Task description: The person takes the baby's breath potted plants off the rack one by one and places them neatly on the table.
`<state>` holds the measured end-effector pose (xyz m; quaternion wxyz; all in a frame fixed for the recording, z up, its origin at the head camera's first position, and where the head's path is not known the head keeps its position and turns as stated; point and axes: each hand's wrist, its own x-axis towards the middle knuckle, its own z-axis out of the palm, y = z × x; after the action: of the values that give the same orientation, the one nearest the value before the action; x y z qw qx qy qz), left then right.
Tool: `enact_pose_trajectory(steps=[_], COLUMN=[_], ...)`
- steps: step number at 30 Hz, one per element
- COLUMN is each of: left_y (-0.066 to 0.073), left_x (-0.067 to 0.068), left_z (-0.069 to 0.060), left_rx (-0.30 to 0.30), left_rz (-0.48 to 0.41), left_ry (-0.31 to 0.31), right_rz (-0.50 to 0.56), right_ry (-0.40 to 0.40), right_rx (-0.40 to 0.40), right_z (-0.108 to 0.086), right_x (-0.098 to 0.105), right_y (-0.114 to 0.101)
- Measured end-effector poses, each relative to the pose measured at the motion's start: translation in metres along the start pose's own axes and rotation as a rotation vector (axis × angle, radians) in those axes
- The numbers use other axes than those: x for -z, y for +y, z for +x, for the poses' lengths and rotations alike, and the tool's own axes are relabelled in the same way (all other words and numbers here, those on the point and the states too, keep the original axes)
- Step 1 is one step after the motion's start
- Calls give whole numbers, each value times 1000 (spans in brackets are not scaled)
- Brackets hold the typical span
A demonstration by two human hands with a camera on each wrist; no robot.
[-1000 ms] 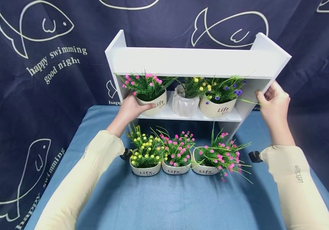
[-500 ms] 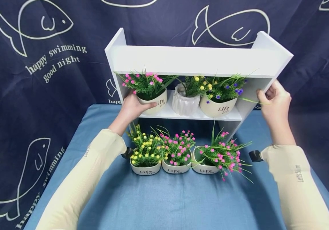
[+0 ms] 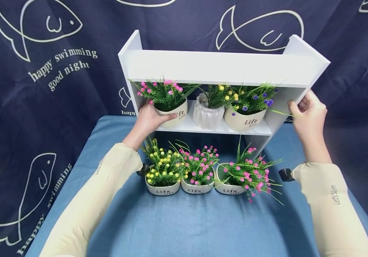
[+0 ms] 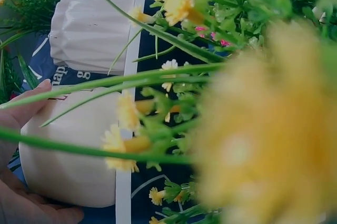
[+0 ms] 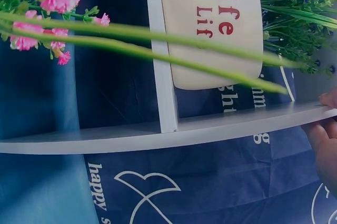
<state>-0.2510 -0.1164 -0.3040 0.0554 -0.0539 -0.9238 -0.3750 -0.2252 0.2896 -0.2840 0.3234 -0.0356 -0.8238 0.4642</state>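
Almost nothing had moved since the earlier picture: the white shelf (image 3: 216, 67) and both hands had shifted only a tiny bit to the right in the head view, and the three front pots (image 3: 198, 188) had stayed put. The left hand (image 3: 152, 119) gripped the cream pot with pink flowers (image 3: 177, 110), its thumb across the front and its other fingers round the left side, so the pot lay just right of those fingers, on the middle board (image 3: 188, 126). It stood upright, and its long way seemed to run sideways, from the left palm toward the right hand (image 3: 309, 111), though the left hand hid one end. The right hand was well apart from that pot, pinching the edge of the shelf's right side, thumb inside and fingers outside. Right of the left thumb came the grooved white pot (image 3: 208, 117), not touching it, then the pot with purple flowers (image 3: 243, 122), nearer the right thumb. The three front pots sat lower than both hands, between them.
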Motion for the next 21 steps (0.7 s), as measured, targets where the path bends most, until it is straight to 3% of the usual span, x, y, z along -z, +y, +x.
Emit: enact_pose_trajectory(steps=[9, 21], left_y=[0, 1], left_x=[-1, -2], left_z=[0, -2], left_rx=[-7, 50], left_rz=[2, 26], left_ry=[4, 6], right_rz=[25, 20], right_ry=[4, 6], right_rx=[8, 10], right_z=[0, -2], right_x=[-1, -1], right_y=[-1, -1])
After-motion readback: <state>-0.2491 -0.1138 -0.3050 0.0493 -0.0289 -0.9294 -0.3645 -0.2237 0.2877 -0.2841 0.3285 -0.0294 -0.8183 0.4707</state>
